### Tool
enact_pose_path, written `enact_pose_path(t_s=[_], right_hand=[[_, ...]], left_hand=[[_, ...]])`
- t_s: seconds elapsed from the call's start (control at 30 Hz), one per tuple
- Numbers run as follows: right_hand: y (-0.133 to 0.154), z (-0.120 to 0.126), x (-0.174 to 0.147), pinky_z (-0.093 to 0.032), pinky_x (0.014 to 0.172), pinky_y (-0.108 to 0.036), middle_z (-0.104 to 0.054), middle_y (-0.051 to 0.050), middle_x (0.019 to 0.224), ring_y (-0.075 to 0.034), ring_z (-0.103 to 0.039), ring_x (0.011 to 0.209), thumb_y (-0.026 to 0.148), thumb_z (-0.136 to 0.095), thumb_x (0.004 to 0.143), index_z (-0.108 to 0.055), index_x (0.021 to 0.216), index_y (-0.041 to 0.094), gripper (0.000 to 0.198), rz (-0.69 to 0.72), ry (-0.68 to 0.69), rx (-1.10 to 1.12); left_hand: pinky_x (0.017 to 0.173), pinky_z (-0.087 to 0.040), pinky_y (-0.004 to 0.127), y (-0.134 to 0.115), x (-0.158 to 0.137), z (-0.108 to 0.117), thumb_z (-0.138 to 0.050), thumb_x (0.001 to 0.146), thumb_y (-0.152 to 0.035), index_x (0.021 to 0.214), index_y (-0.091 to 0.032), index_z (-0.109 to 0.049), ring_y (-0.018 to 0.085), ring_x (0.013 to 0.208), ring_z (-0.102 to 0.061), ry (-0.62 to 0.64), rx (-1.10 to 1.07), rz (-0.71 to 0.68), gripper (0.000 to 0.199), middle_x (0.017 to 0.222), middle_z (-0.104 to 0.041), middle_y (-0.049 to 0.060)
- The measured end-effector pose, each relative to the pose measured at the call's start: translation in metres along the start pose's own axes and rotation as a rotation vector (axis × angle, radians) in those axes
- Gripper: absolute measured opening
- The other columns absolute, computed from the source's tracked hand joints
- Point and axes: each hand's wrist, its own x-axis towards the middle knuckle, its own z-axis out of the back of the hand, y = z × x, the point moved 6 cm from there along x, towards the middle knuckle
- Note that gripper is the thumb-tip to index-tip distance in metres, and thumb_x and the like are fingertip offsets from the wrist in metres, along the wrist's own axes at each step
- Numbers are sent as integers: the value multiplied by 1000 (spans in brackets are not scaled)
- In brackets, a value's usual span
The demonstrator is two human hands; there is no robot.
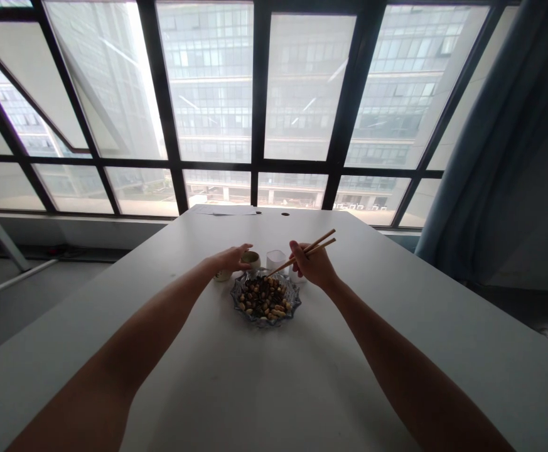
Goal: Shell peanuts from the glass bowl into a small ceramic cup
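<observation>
My right hand grips a pair of wooden chopsticks, their tips down at the far rim of a scalloped glass bowl. Mixed nuts and dark seeds fill the bowl. My left hand is closed around a small cup just behind the bowl, its mouth facing up and slightly toward me. Beneath that hand a second light cup with dark markings is partly hidden. A clear plastic cup stands between my hands, and another pale container is mostly covered by my right hand.
The long white table runs toward a wall of windows. White paper sheets lie at its far end, near two dark round holes. A blue curtain hangs at the right. A white-legged table stands at the left.
</observation>
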Motion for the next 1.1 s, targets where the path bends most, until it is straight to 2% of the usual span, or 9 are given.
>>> enact_pose_path(t_s=[0.1, 0.27, 0.37, 0.5, 0.8, 0.87, 0.93, 1.03, 1.1], right_hand=[[-3, -6, -1, -38, 31, -21, -59, -3, 45, -11, -51, 32, 82, -49, 80, -62, 62, 17, 68, -23, 32, -12], [-1, -15, -4, -41, 34, -20, -60, -3, 45, -11, -54, 33, 83, -51, 78, -62, 63, 17, 68, -7, 105, 5], [1, -16, -5, -39, 33, -20, -59, -3, 44, -11, -52, 33, 83, -51, 79, -61, 62, 17, 68, 19, 99, 20], [-5, -12, -2, -39, 32, -19, -60, -4, 43, -10, -52, 31, 80, -56, 77, -63, 61, 16, 66, -11, 43, 81], [-60, -1, 4, -40, 29, -18, -59, -4, 41, -9, -49, 30, 40, -58, 95, -61, 59, 14, 45, -512, -247, 471], [-61, 2, 3, -40, 29, -19, -58, -4, 41, -10, -49, 29, 43, -57, 95, -61, 58, 14, 47, -468, -275, 455], [-50, 6, 3, -39, 29, -19, -58, -3, 41, -10, -50, 29, 53, -60, 92, -62, 58, 15, 50, -302, -282, 369], [-22, 4, -3, -40, 32, -19, -61, -2, 45, -10, -53, 32, 65, -64, 84, -67, 64, 16, 53, 26, -173, 211], [-9, -2, -8, -41, 32, -19, -63, -2, 47, -10, -54, 33, 68, -62, 84, -68, 65, 16, 55, 111, -93, 184]], left_hand=[[96, -51, 42, 0, -23, 9, -68, 80, -52, 139, -16, -50, 33, 119, -63, -102, 13, 32, 72, 136, -62, 17], [105, -47, 50, 11, -87, 21, -59, 87, -57, 136, -15, -53, 34, 128, -56, -466, 27, 168, 65, 137, -60, 18], [107, -45, 52, 22, -115, 11, -65, 80, -62, 141, -13, -47, 36, 129, -55, -520, -65, 270, 79, 139, -57, 20], [104, -48, 49, 33, -120, -6, -72, 74, -61, 146, -10, -39, 35, 125, -59, -512, -214, 350, 94, 136, -58, 23], [99, -53, 43, 46, -112, -11, -81, 65, -49, 138, -14, -51, 33, 118, -63, -589, -249, 324, 86, 132, -62, 18], [94, -56, 41, 46, -112, -11, -83, 62, -45, 136, -15, -53, 31, 111, -65, -598, -273, 299, 85, 131, -62, 17], [90, -57, 41, 45, -112, -10, -85, 60, -42, 133, -15, -55, 28, 105, -67, -607, -288, 268, 83, 129, -62, 16], [87, -58, 41, 41, -112, -10, -86, 58, -37, 129, -16, -57, 26, 99, -67, -624, -295, 201, 79, 125, -63, 14], [87, -58, 41, 37, -112, -10, -85, 58, -33, 128, -16, -56, 26, 100, -67, -627, -299, 153, 77, 123, -64, 13]])
